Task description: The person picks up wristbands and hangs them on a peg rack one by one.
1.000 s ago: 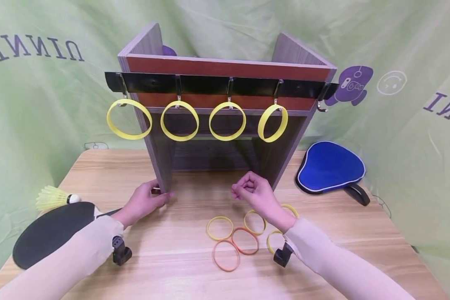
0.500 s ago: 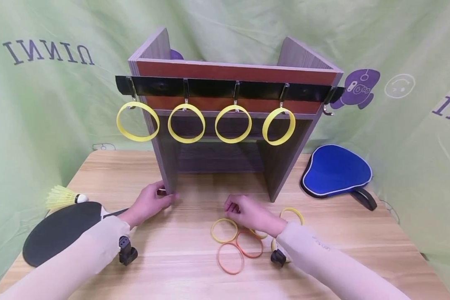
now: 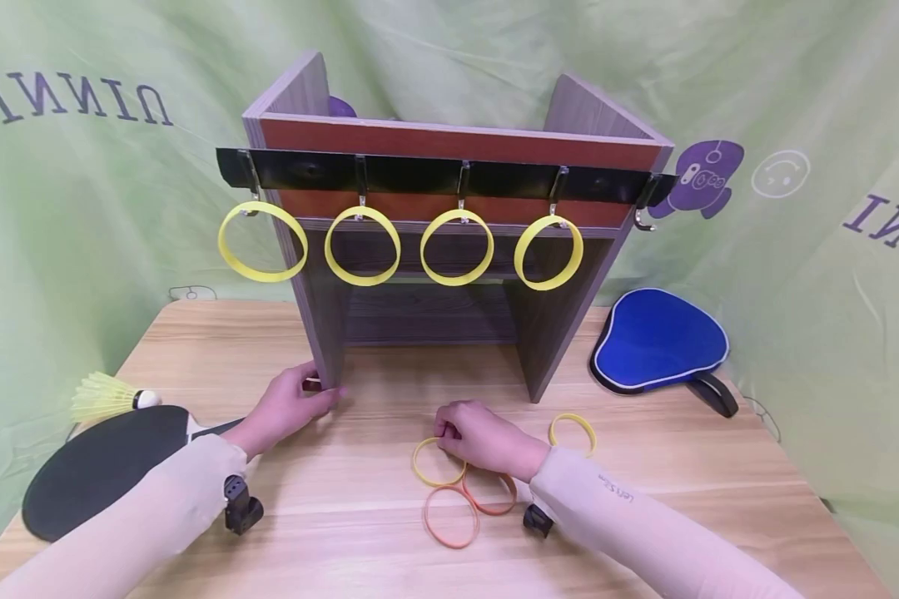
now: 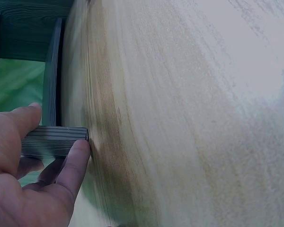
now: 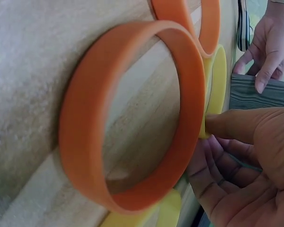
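Yellow ring pinched at rim by right hand; best lifted clear of orange rings while side panel is gripped by left hand.

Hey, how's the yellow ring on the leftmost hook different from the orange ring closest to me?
The hooked ring is yellow; the front ring is orange. The hooked ring hangs from its hook; the front ring lies on the table. Both are round, open bands.
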Action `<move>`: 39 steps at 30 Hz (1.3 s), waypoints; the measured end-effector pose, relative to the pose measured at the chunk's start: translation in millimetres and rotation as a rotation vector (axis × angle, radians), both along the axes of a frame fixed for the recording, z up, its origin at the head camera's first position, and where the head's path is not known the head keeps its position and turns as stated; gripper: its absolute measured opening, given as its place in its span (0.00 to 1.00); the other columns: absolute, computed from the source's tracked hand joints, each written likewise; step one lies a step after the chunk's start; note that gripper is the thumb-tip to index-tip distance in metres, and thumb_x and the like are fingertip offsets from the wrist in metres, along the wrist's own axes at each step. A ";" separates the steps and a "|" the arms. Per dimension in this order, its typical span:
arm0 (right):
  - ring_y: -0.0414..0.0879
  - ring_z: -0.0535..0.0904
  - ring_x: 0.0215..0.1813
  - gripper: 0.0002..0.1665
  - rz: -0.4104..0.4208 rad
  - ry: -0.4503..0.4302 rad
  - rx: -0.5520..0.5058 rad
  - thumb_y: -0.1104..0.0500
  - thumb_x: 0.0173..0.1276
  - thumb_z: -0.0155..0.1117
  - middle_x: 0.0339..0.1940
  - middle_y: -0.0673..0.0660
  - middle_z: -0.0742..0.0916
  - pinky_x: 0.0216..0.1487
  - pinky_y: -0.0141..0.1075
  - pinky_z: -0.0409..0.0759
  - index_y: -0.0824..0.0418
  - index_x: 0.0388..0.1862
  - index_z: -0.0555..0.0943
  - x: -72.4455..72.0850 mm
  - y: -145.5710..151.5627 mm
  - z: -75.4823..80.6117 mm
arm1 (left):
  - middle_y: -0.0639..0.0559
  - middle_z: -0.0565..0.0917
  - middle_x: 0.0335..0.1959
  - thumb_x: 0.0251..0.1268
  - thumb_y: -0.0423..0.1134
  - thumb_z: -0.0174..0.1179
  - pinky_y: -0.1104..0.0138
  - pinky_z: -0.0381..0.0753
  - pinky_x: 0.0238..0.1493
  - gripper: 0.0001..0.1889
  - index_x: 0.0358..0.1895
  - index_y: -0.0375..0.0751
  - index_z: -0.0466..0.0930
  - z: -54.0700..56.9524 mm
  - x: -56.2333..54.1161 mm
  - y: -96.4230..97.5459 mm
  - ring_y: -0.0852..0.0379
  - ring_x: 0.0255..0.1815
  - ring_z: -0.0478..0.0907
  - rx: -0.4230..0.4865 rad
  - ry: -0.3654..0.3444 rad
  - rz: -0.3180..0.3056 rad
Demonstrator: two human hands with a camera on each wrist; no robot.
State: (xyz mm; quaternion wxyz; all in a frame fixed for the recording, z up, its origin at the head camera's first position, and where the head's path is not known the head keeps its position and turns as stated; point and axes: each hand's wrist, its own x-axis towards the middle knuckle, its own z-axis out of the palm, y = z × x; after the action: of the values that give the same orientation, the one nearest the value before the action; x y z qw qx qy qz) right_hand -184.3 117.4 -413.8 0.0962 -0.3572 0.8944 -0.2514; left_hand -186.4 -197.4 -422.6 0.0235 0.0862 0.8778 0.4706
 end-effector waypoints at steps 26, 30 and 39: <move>0.47 0.91 0.39 0.08 -0.271 -0.642 -0.485 0.71 0.72 0.60 0.41 0.75 0.90 0.45 0.40 0.91 0.75 0.46 0.79 -6.9 29.1 10.7 | 0.30 0.85 0.58 0.72 0.39 0.67 0.69 0.83 0.43 0.27 0.67 0.27 0.75 3.5 -1.4 1.7 0.40 0.56 0.83 0.002 -0.013 -0.006; 0.50 0.91 0.42 0.09 -0.290 -0.649 -0.526 0.70 0.71 0.61 0.42 0.73 0.90 0.47 0.40 0.90 0.75 0.47 0.79 -4.5 35.8 15.7 | 0.30 0.84 0.59 0.72 0.39 0.66 0.68 0.83 0.44 0.27 0.68 0.27 0.74 3.3 -0.9 1.1 0.40 0.56 0.83 -0.002 -0.018 -0.006; 0.43 0.91 0.41 0.14 -0.296 -0.685 -0.618 0.66 0.74 0.65 0.40 0.63 0.92 0.52 0.44 0.90 0.75 0.52 0.76 4.1 57.8 32.3 | 0.30 0.85 0.58 0.72 0.38 0.66 0.70 0.83 0.42 0.27 0.68 0.26 0.74 2.2 0.6 0.8 0.40 0.55 0.83 -0.002 -0.017 -0.002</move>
State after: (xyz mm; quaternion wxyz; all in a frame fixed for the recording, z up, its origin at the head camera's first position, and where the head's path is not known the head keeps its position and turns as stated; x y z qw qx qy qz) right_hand -180.1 175.2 -381.5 0.2378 -0.1344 0.7359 -0.6196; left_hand -185.8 -196.6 -420.4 0.0315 0.0832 0.8779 0.4705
